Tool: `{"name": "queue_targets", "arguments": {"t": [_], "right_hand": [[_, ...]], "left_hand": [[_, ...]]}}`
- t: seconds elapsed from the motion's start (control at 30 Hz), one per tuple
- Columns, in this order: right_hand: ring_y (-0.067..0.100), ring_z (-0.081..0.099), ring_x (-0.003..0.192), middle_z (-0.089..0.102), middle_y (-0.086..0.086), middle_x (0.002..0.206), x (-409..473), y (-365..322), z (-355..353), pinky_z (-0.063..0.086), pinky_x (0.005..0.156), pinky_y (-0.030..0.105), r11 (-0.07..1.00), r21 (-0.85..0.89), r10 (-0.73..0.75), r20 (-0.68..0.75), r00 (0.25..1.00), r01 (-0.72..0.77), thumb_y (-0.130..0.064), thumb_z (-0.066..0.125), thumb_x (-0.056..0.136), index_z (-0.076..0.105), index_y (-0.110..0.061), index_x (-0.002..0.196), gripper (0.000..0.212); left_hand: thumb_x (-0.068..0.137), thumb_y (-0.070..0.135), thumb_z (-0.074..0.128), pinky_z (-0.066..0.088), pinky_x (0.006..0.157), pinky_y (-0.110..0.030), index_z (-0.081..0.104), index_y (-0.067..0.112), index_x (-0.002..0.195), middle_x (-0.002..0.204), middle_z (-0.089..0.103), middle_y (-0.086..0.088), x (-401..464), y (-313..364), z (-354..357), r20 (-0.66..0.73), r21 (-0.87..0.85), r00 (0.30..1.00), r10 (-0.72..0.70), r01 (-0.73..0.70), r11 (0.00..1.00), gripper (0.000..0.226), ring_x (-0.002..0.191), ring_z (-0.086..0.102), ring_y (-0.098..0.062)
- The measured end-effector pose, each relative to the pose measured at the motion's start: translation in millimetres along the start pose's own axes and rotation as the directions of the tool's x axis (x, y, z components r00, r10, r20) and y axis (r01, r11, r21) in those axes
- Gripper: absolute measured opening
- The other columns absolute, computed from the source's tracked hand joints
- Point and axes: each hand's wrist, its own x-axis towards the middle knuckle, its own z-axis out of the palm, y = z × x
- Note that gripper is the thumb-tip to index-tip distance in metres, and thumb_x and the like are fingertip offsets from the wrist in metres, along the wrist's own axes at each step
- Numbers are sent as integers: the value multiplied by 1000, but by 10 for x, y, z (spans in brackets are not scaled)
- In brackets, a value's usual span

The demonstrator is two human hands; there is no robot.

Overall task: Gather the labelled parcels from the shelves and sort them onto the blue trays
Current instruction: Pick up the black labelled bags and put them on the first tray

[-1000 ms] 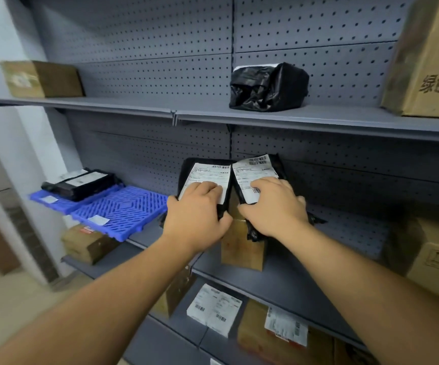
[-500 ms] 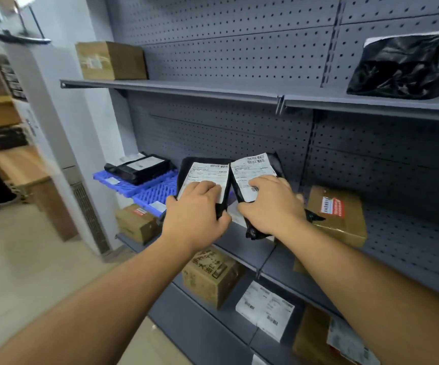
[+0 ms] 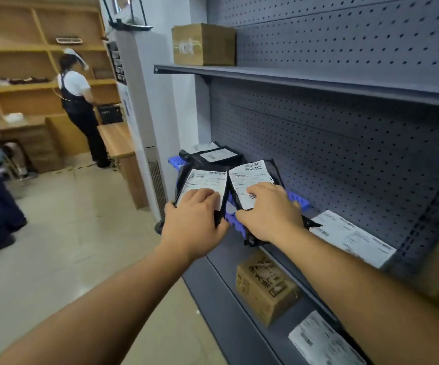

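Observation:
I hold two black parcels with white labels side by side. My left hand (image 3: pixel 194 222) grips the left parcel (image 3: pixel 205 180); my right hand (image 3: pixel 268 214) grips the right parcel (image 3: pixel 250 175). Both hover just above the blue trays (image 3: pixel 298 202) on the middle shelf, whose blue grid shows between and beside my hands. Another black labelled parcel (image 3: pixel 215 155) lies on the far tray behind them.
A white labelled parcel (image 3: pixel 350 235) lies on the grey shelf (image 3: pixel 318 83) to the right. Brown boxes sit on the top shelf (image 3: pixel 203 44) and the lower shelf (image 3: pixel 264 285). A person (image 3: pixel 78 101) stands at wooden shelving on the left; another stands at the left edge.
My view has swung left along the shelves. Both hands, still holding their parcels, have come over the blue trays. The top-shelf black bag has left the view.

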Motion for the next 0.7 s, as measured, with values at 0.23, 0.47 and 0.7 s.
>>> {"name": "queue_targets", "arguments": {"t": [0.23,0.47,0.7], "right_hand": [[19,37,136,49,-10,144,494,-394,424,35,108,56,988,76,-139,97,985,132,-49,66,78,57,-30,133,59],[18,37,136,49,-10,143,812,-896,883,34,108,54,963,126,-256,171,951,237,-48,65,80,58,-30,132,55],[17,38,135,52,-10,140,1205,-1547,1322,36,108,53,945,145,-319,200,927,294,-46,65,76,60,-30,128,54]], "left_hand": [[83,55,46,46,84,-46,57,33,108,131,54,18,70,-542,42,-9,109,985,-171,171,979,35,127,44,-11],[84,53,48,42,84,-43,57,32,107,132,54,18,-28,-1133,71,-25,141,951,-310,310,940,32,127,43,-11],[83,54,43,43,82,-41,56,33,111,133,54,19,71,-1892,71,-53,181,928,-368,371,911,38,126,45,-10]]}}
